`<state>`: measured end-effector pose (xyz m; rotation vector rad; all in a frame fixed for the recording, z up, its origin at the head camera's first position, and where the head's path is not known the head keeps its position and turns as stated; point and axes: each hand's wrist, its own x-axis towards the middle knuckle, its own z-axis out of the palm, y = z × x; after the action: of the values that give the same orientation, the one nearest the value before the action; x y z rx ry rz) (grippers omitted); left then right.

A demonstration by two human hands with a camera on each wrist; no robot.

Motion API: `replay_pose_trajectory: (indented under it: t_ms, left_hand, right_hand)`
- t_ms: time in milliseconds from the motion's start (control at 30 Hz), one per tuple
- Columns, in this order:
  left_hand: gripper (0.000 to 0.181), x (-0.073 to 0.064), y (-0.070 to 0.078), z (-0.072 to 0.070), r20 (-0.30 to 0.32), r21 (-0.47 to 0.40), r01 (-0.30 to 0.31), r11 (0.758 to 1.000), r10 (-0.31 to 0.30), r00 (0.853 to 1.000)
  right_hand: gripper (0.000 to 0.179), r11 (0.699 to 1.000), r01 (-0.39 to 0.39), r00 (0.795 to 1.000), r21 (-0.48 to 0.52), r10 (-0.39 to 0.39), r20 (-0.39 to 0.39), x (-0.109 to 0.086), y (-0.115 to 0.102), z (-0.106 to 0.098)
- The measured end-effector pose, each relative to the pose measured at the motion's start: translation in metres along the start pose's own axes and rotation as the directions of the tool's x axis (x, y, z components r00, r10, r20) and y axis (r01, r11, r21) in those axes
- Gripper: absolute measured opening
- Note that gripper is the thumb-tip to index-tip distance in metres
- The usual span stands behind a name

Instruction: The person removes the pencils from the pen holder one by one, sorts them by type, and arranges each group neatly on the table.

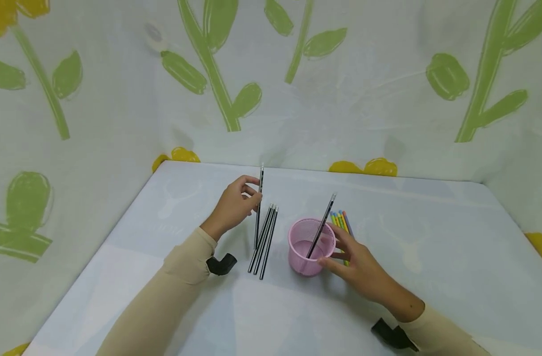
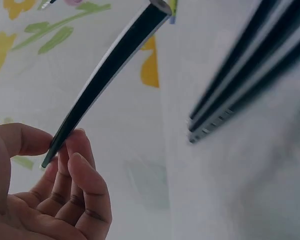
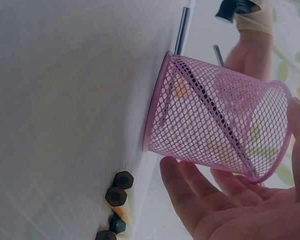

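Note:
My left hand (image 1: 233, 206) pinches a black pencil (image 1: 257, 225) near its upper end between thumb and fingers. The pencil stands nearly upright, its lower end beside several black pencils (image 1: 265, 242) that lie side by side on the table. In the left wrist view the held pencil (image 2: 102, 77) slants up from the fingertips. My right hand (image 1: 361, 264) holds a pink mesh pencil cup (image 1: 303, 267) by its right side, thumb at the rim. Inside the cup leans one black pencil (image 1: 321, 225), also visible through the mesh wall (image 3: 210, 110) in the right wrist view.
Several colored pencils (image 1: 347, 222) lie behind and to the right of the cup, partly hidden by my right hand. The pale table (image 1: 431, 247) meets a white backdrop (image 1: 364, 113) printed with green leaves and yellow flowers.

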<state>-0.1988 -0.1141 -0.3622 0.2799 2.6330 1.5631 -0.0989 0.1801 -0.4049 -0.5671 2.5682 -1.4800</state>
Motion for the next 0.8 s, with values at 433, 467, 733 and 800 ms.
replay_pose_trajectory:
  t_ms: [433,467,733,800]
  left_hand:
    - [0.038,-0.004,-0.035,-0.002,0.069,0.147,0.125,0.981,-0.136,0.988]
    - [0.038,-0.004,-0.037,-0.001,0.078,0.147,0.133,0.98,-0.146,0.986]
    - [0.039,-0.001,-0.047,0.003,0.157,0.146,0.174,0.974,-0.197,0.968]
    - [0.04,-0.003,-0.047,0.003,0.182,0.139,0.183,0.973,-0.207,0.961]
  right_hand:
    - [0.078,1.0,0.001,1.0,-0.016,-0.001,0.008,0.002,-0.001,-0.001]
    - [0.078,1.0,0.0,1.0,-0.016,0.0,0.009,0.003,-0.001,-0.001]
    - [0.076,1.0,0.014,1.0,-0.004,-0.014,0.017,0.001,-0.001,-0.002]
    - [0.075,1.0,0.013,1.0,0.002,-0.013,0.016,0.001,0.0,-0.001]
